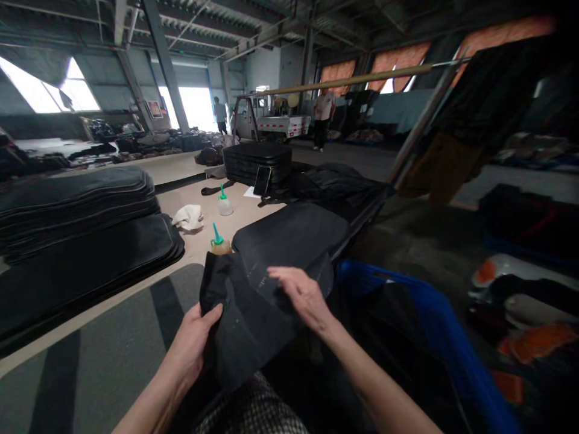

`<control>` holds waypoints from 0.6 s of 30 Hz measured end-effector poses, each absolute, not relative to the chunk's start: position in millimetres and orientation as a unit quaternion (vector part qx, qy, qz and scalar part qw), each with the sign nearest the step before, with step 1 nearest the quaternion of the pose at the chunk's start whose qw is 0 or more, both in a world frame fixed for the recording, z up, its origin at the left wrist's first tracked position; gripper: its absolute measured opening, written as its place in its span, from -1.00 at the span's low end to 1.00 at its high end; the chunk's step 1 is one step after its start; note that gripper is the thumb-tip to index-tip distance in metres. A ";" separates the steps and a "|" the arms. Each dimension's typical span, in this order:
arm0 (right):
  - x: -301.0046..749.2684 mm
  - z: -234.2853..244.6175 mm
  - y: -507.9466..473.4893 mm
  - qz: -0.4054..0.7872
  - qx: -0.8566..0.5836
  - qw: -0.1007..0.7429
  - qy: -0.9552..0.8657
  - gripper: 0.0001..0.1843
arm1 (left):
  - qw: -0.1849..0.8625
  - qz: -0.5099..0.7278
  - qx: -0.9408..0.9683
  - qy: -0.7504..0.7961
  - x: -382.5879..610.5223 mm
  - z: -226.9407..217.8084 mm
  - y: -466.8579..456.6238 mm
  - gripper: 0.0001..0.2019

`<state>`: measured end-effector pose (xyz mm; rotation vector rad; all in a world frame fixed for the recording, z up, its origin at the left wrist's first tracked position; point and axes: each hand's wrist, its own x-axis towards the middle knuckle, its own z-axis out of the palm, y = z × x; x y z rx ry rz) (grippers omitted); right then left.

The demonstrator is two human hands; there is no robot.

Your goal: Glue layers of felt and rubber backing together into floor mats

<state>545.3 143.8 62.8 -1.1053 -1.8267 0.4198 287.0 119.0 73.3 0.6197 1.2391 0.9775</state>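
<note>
My left hand (193, 337) pinches the edge of a piece of black fabric (248, 322), thumb on top, close in front of me. The fabric hangs off the table's near edge, with pale marks on its surface. My right hand (305, 298) is over the fabric's right part, fingers stretched out and holding nothing; whether the fingertips touch it I cannot tell. Beyond lies a flat dark panel (294, 232) with rounded corners, partly under or joined to the fabric. Just past the fabric's left corner stands a bottle with a green spout (220, 244), its lower part hidden.
Stacked black panels (76, 193) fill the table's left side. A white cloth (189, 218), a second green-spouted bottle (225, 205) and a phone (262, 181) sit mid-table. A blue crate (407, 280) with dark material stands at my right. Two people and a small truck (283, 125) are far back.
</note>
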 end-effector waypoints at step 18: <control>657.0 39.8 165.4 0.360 -0.625 0.498 -0.481 -0.48 | 0.555 0.411 0.381 0.614 191.0 83.8 82.9 -0.37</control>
